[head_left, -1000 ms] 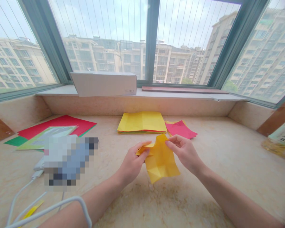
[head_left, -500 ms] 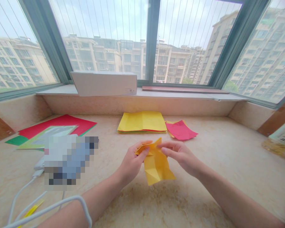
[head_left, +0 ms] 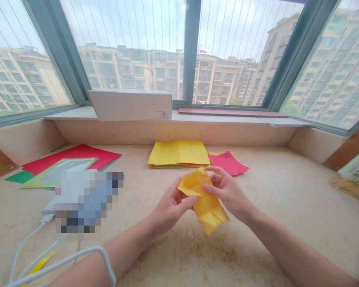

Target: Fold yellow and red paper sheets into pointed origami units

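Already, the left hand (head_left: 170, 209) and right hand (head_left: 229, 191) pinch a creased, part-folded yellow-orange paper sheet (head_left: 208, 205) between thumbs and fingers, held near the marble counter's (head_left: 287, 211) front middle, its folding apparently unfinished.

Left hand (head_left: 169, 209) and right hand (head_left: 229, 193) raised close together.
Right fingers (head_left: 217, 172) curl inward, left thumb (head_left: 189, 202) lies extended.

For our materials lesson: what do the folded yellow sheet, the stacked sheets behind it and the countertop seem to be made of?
The folded yellow sheet looks like thin matte paper: it holds sharp creases. The stacked sheets look alike, with thin layered edges. The countertop seems polished stone, perhaps marble: mottled veining, soft sheen.
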`<state>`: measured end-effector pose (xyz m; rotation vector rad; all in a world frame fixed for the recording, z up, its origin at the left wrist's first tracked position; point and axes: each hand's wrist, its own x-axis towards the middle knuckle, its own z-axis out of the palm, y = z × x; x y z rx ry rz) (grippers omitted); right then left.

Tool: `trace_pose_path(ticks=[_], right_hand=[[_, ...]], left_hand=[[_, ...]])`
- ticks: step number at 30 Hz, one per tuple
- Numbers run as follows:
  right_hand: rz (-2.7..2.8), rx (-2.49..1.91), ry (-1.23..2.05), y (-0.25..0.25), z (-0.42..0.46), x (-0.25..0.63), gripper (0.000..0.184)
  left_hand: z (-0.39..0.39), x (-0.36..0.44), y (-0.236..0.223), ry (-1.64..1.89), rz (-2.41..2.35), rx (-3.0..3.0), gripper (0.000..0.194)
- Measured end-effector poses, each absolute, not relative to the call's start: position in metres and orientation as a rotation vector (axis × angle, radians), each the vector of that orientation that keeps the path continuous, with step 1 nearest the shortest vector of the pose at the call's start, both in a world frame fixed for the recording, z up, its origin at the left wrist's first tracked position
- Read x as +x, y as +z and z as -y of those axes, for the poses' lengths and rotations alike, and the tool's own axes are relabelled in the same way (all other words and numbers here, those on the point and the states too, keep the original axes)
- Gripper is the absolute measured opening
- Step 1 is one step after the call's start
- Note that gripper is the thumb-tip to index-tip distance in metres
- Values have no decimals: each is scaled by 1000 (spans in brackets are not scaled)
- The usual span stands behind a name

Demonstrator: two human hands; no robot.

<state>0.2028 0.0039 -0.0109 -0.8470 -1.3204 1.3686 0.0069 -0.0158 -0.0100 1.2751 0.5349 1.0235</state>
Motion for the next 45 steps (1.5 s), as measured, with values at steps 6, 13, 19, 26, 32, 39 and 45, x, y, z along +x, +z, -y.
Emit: trace_pose_path(ticks=[6, 13, 19, 26, 32, 39, 45], right_hand=[[1448, -784, 1456, -11, -1, 198, 40], [1431, -789, 1474, -15, 3, 194, 20], [1425, -919, 1335, -16, 0, 197, 8], [1412, -957, 1360, -12, 2, 197, 9], [1526, -854, 1443, -8, 6, 194, 25], [1403, -846, 1499, -12, 4, 193, 25], [1289, -827, 1655, -6, 7, 193, 35]], left_hand=[[7, 6, -17, 1096, -636, 1302, 41], [5, 4, -16, 1143, -788, 1273, 35], [6, 4, -16, 1130, -797, 1256, 25], [6, 3, -12, 1154, -862, 1319, 23], [6, 1, -11, 1100, -916, 1351, 31], [12, 4, -9, 1075, -767, 1362, 39], [10, 4, -8, 1049, -800, 1380, 40]])
